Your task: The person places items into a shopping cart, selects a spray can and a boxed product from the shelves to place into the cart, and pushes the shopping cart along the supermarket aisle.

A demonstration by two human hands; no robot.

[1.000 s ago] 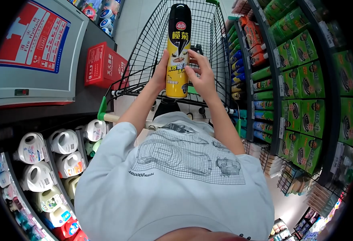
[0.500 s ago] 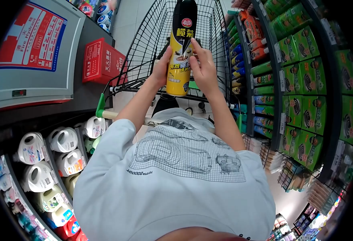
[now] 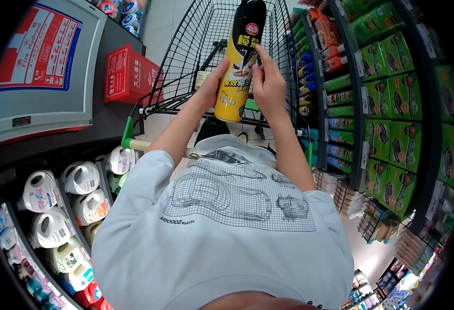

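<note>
A tall yellow and black aerosol insecticide spray can [image 3: 239,67], with insects pictured on its label, is held slightly tilted above the near end of a shopping cart. My left hand [image 3: 213,87] grips the can from its left side, the thumb along the edge and the other fingers hidden behind it. On the opposite side is my right hand [image 3: 269,90], its index finger stretched out to the label below the red logo. Its thumb stands apart from the index finger, while the remaining fingers are partly hidden.
The black wire cart [image 3: 185,46] stands in front of me with a pale handle [image 3: 140,145]. Green boxes [image 3: 392,98] and spray cans fill the right shelves. At left are a red fire box [image 3: 117,77], a hydrant cabinet [image 3: 90,72] and white detergent jugs [image 3: 49,227].
The can's top has tilted to the right, and its label has turned a little. My right hand's fingers have drawn closer together, with the index finger further up the label.
</note>
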